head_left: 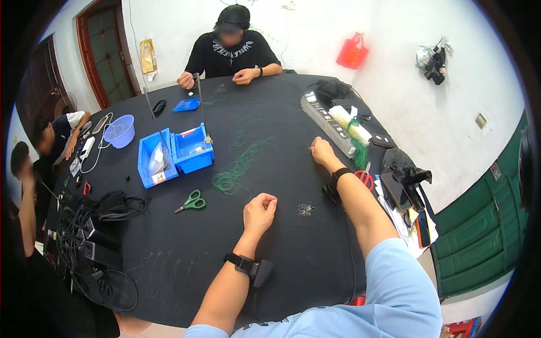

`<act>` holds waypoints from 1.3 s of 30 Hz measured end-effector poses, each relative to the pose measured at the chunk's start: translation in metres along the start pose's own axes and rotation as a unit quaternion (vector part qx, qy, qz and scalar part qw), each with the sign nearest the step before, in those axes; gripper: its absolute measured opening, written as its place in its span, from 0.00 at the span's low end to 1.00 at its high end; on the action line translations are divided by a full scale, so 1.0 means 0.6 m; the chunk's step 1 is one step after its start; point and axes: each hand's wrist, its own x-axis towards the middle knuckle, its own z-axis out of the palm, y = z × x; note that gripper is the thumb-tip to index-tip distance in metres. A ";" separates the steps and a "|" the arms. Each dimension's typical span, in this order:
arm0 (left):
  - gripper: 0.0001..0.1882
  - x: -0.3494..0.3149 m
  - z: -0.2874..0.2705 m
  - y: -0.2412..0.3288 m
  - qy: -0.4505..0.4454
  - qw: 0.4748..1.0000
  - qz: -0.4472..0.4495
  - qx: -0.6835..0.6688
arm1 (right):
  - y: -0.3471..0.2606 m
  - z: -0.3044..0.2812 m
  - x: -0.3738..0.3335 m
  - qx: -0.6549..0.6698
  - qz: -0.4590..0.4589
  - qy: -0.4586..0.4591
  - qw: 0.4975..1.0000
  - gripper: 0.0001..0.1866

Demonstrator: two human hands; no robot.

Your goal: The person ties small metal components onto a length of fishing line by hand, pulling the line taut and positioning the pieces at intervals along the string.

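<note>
Over the dark tabletop, my left hand point(260, 215) is closed with thumb and fingers pinched together. Farther off to the right, my right hand point(323, 152) is closed in a pinch too. Whatever is between the fingers of either hand is too fine to make out. A small pile of thin metal pieces point(306, 209), resembling hooks, lies between my forearms. Left of my right hand spreads a loose tangle of green thread point(234, 172). Green-handled scissors point(193, 201) rest left of my left hand. Several fine pale strands point(163, 276) are laid out near the front edge.
Two joined blue bins point(191, 152) with upright rods stand beyond the scissors. Black cables point(90, 242) crowd the left edge. Long packages point(329, 124), red-handled scissors point(365, 178) and phones line the right. Across the table sits a person point(234, 53); others sit at the left.
</note>
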 end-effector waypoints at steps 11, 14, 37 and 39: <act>0.09 0.000 -0.004 0.007 -0.014 1.000 -0.019 0.004 | -0.021 0.008 -0.008 -0.001 0.023 0.060 0.998 0.12; 0.09 0.001 -0.002 0.012 -0.016 1.000 -0.021 0.000 | -0.014 0.012 0.003 -0.043 -0.007 0.063 0.997 0.09; 0.09 0.005 0.012 0.025 -0.025 1.000 -0.007 0.003 | 0.078 0.012 0.072 0.133 0.143 -0.029 0.980 0.12; 0.10 0.003 -0.003 0.005 -0.008 1.000 -0.014 0.023 | 0.033 0.021 0.053 0.208 0.150 -0.062 0.965 0.12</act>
